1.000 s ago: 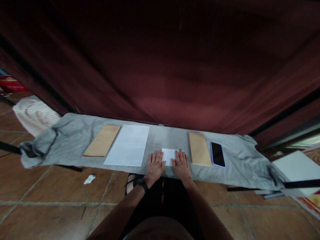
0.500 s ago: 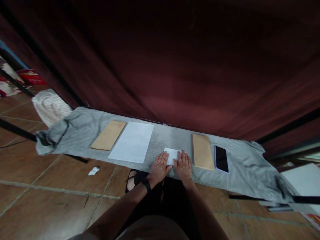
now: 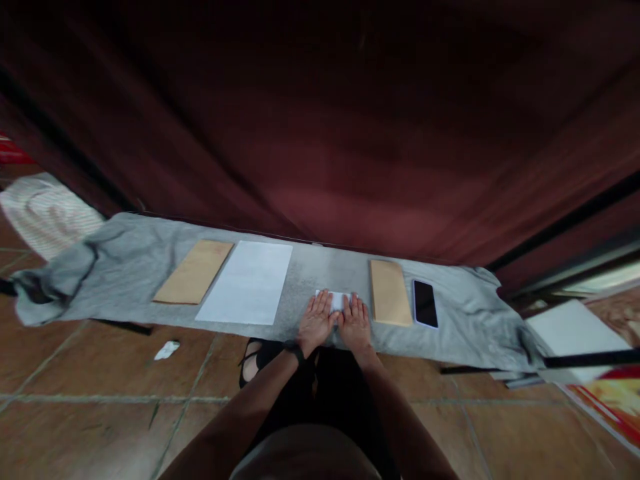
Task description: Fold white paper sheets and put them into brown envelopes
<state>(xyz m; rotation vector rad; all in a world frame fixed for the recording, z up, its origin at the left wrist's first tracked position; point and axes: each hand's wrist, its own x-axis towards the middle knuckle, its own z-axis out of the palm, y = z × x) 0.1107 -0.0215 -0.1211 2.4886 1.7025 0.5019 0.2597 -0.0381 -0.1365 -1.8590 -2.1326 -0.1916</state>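
Note:
A small piece of folded white paper [image 3: 339, 301] lies on the grey cloth near the front edge, partly hidden under my hands. My left hand [image 3: 317, 323] rests flat on its left part, fingers stretched forward. On the right part my right hand [image 3: 354, 323] presses in the same way, and the two thumbs meet between them. A larger stack or sheet of white paper [image 3: 247, 283] is to the left of my left hand. Right of my right hand is a brown paper envelope or packet [image 3: 390, 292].
The grey cloth [image 3: 125, 280] covers a long narrow table against a dark red curtain [image 3: 330, 173]. Another brown paper piece [image 3: 194, 272] lies at the left, a phone [image 3: 425, 303] at the right. A white scrap [image 3: 167, 349] is on the tiled floor.
My hands have slid closer together over the small paper, so the thumbs now touch and less of it shows. The camera view has shifted a little.

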